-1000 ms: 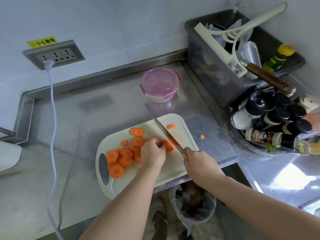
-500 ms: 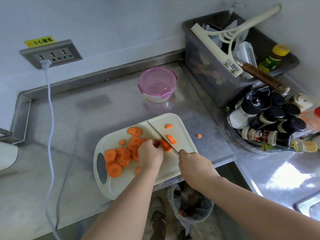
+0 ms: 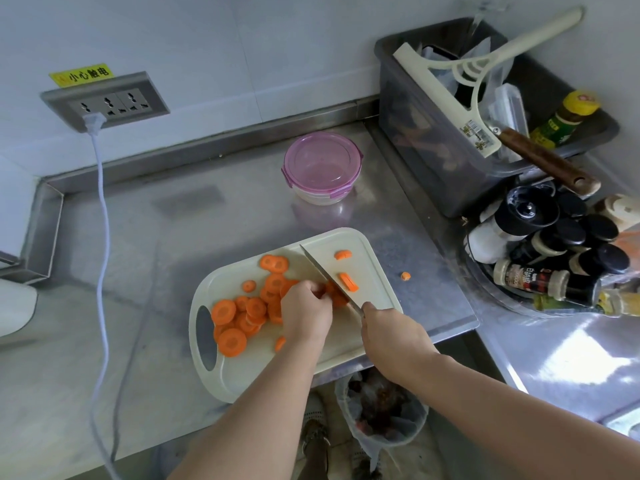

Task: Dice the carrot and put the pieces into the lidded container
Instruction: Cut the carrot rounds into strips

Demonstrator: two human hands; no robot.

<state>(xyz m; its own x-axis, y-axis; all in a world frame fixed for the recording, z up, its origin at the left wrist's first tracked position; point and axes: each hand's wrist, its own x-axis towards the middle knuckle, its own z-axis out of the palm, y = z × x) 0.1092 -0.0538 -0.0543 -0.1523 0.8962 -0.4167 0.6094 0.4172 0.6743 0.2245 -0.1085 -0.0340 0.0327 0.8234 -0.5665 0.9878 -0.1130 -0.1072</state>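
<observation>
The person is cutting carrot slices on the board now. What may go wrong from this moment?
1. The left hand pins carrot slices right beside the knife that the right hand grips; its fingertips may get cut.
2. One carrot piece already lies on the counter, off the cutting board; more may fly off.
3. The board seems to reach the counter's front edge above a bin; a hard press there might tip it.

Spice bottles (image 3: 540,244) beside grey bin (image 3: 415,133)

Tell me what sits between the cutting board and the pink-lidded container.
Nothing: in the head view, only bare steel counter separates the cutting board from the container.
</observation>
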